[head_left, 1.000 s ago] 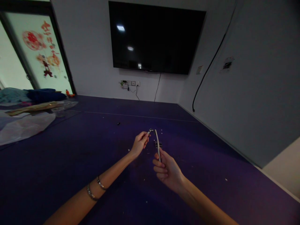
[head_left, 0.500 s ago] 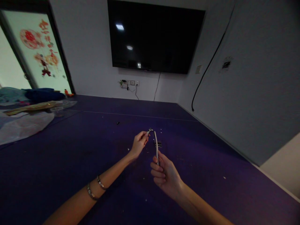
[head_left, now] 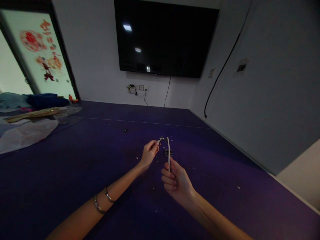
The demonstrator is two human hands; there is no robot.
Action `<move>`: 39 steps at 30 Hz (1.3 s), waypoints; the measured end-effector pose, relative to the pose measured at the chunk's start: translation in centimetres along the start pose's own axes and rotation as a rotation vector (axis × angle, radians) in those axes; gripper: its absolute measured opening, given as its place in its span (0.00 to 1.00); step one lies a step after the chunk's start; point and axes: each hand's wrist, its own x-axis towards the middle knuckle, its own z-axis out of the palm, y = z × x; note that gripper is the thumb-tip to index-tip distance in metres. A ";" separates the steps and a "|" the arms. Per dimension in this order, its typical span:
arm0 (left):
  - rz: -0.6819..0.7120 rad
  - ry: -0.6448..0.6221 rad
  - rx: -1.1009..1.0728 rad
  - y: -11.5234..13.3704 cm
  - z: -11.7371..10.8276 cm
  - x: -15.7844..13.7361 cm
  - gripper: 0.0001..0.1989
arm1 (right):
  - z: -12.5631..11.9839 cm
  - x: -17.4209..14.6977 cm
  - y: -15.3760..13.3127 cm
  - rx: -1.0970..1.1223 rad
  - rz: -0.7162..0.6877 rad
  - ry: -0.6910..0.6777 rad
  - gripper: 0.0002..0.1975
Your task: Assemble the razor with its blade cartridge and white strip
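Note:
In my right hand point(head_left: 178, 178) is a slim white toothbrush point(head_left: 169, 150), held upright by its lower handle, its dark bristles turned toward the left. My left hand point(head_left: 149, 154) pinches a small pale piece with a metallic-looking tip point(head_left: 161, 138); its exact kind is too small to make out. The bristles are close beside that tip, and a narrow gap seems to part them. Behind the toothbrush, a small dark object point(head_left: 167, 152) lies on the purple surface point(head_left: 215, 186), partly covered by the handle.
White crumbs are scattered about, and a small black piece point(head_left: 126, 130) lies farther off. Plastic sheeting point(head_left: 30, 133) and blue cloth point(head_left: 46, 100) lie at the left. Ahead, a television point(head_left: 165, 40) hangs on the wall; a black cable point(head_left: 222, 68) dangles at the right.
The toothbrush head has moved slightly right, away from the piece in my left hand, and my right hand has shifted a little. My left hand stays nearly still.

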 end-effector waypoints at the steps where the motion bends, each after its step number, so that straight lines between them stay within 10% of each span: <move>1: -0.006 -0.001 0.007 -0.1 0.1 -0.1 0.15 | 0.0 0.0 -0.1 0.001 -0.006 0.006 0.14; 39: -0.013 0.144 -0.001 -1.2 0.4 -0.3 0.13 | 0.9 0.0 2.3 -0.074 -0.050 0.133 0.13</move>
